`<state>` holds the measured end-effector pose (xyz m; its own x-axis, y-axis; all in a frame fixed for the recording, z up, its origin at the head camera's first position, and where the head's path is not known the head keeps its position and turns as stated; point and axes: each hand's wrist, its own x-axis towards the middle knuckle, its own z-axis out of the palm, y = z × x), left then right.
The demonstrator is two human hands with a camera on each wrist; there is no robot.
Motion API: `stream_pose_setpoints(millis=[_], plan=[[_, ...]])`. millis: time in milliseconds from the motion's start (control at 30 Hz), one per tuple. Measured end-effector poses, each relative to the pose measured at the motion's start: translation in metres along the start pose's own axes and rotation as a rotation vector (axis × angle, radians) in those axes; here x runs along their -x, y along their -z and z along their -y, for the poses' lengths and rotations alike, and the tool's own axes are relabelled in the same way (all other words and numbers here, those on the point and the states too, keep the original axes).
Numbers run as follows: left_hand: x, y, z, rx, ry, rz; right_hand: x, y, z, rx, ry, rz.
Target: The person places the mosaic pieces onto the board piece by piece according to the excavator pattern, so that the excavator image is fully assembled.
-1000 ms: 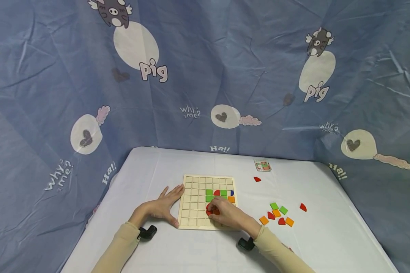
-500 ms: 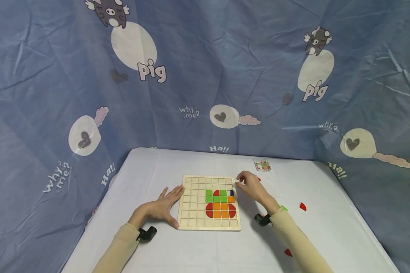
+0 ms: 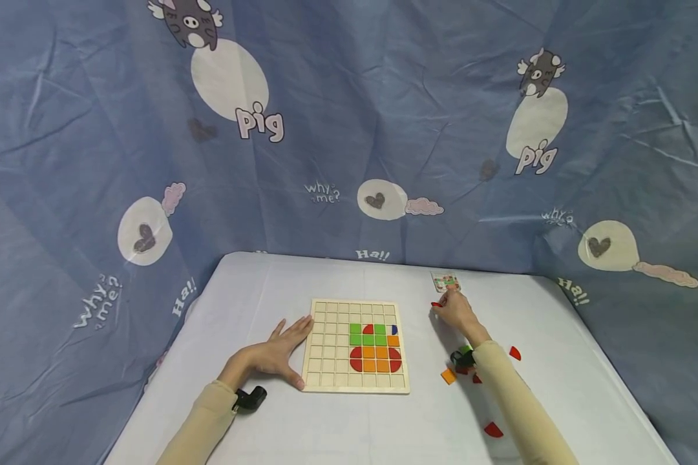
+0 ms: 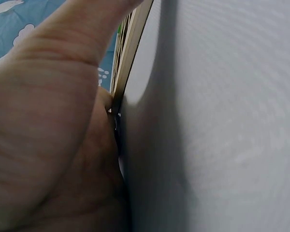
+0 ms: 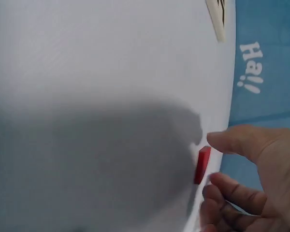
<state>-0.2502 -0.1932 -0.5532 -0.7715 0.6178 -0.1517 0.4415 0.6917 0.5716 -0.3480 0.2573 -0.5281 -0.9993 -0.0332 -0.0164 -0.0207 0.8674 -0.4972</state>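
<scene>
1. nearest the wearer: loose tiles on the white table (image 3: 337, 426), a red one (image 3: 492, 429) close in, an orange one (image 3: 448, 376) and another red quarter-round (image 3: 515, 353) further out to the right.
2. left hand (image 3: 273, 354) flat on the table, fingers straight and spread, thumb and fingertips against the left edge of the wooden grid board (image 3: 326, 342); holding nothing, only steadying. in the left wrist view, the board's edge (image 4: 130, 53) pressed right against the palm.
3. on the board: green squares (image 3: 368, 334) above an orange block (image 3: 375, 359) flanked by red quarter-rounds, all to the right of centre.
4. right hand (image 3: 457, 311) beyond the board's far right corner, fingers loosely curled and reaching toward a small red piece (image 3: 436, 304) on the table.
5. in the right wrist view, the red piece (image 5: 202, 165) just ahead of the thumb and fingertips (image 5: 217, 181), a narrow gap on either side, not yet pinched; long edge running roughly along the line between thumb and fingers.
6. piece lying left of the hand, toward the board; right hand far nearer than left.
7. farthest: a small pattern card (image 3: 446, 281) just beyond the right hand.
</scene>
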Motion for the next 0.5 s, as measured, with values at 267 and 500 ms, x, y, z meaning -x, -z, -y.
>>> stream_pose_setpoints(millis=[267, 500], plan=[[-0.001, 0.0008, 0.0, -0.015, 0.006, 0.001, -0.0012, -0.0026, -0.0067, -0.025, -0.016, 0.006], [-0.0007, -0.0007, 0.0007, -0.008, 0.004, -0.001, -0.0019, -0.0039, -0.0087, -0.056, -0.006, 0.013]])
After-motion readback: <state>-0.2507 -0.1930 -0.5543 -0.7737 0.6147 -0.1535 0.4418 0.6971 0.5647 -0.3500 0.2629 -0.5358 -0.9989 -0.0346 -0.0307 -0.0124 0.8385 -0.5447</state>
